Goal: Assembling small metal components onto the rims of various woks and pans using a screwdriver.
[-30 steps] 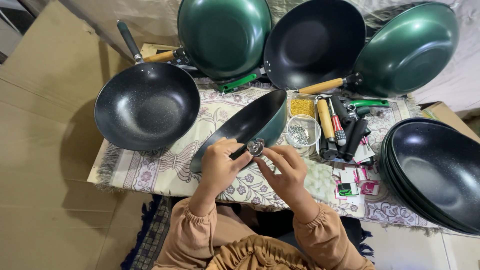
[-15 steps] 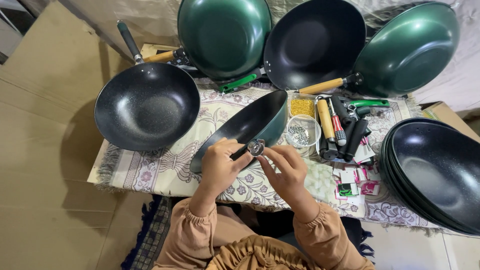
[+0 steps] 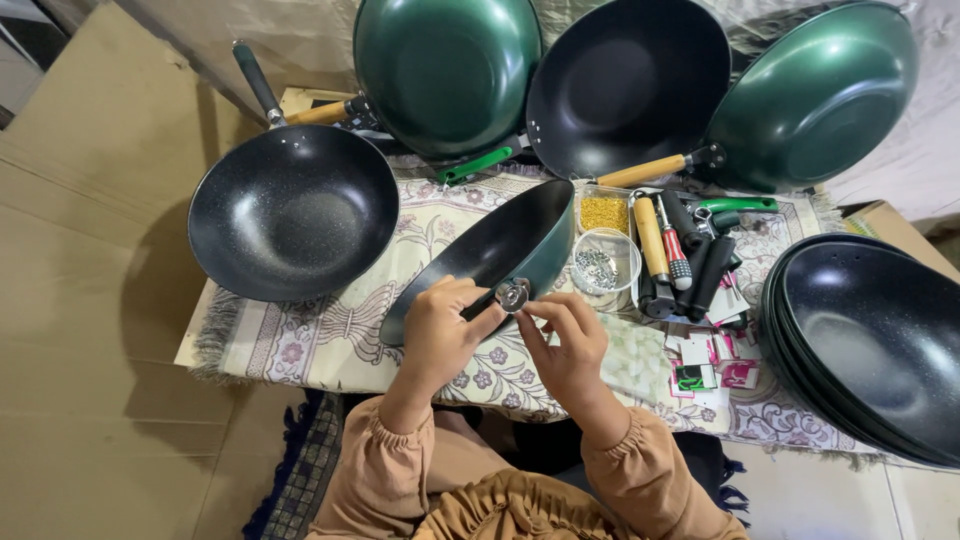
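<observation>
Head view: nearest the camera are two tan sleeves, and from them the person's hands come together over the near edge of the bench [image 3: 300, 350], which is covered by a patterned cloth.

The left hand [image 3: 440, 335] is closed around the near rim of a pan [image 3: 500, 250] that stands tilted on its edge, green outside and dark inside. Held that way, its wall faces the fingers so they can work at the rim. The right hand [image 3: 570, 345] pinches a small round metal fitting [image 3: 514, 295] between thumb and fingertips and presses it against the pan's rim, right beside the left thumb. Both hands are curled tight, with no slack in either grip.

Just beyond the fitting, within easy reach, sit a clear round tub [image 3: 606, 268] of silvery small parts and a tub of yellow bits [image 3: 604, 212]. To their right lies a bunch of handles and screwdrivers [image 3: 680, 260], and nearer the right edge some small red and green cards [image 3: 710, 360].

To the left, a finished dark pan with a long handle [image 3: 290, 210] lies flat on the bench. At the right edge is a stack of dark pans without handles [image 3: 870, 340], nested to save room.

Farthest off, three pans [image 3: 630, 85] lean upright against the covered wall, two showing green backs and one its dark inside, their wooden handles pointing down toward the bench.
</observation>
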